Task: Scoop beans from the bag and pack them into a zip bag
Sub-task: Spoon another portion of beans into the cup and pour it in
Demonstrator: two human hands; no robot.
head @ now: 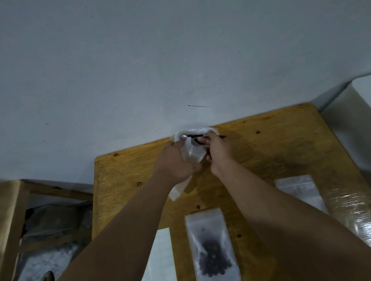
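At the table's far edge stands the white bean bag (pixel 198 131), its mouth open with dark beans inside. My left hand (pixel 175 160) grips a small clear zip bag (pixel 193 154) held up just in front of it. My right hand (pixel 219 152) pinches a metal spoon (pixel 185 137) whose bowl sits at the bean bag's mouth, above the zip bag's opening. A filled zip bag (pixel 212 250) with dark beans lies flat on the near part of the wooden table (pixel 268 152). An empty zip bag (pixel 300 189) lies to the right.
A white strip of paper or labels (pixel 162 262) lies left of the filled bag. Clear plastic wrap (pixel 361 220) covers the table's right edge. A wooden crate (pixel 15 229) with dark contents stands to the left, a white box (pixel 368 132) to the right, and a grey wall behind.
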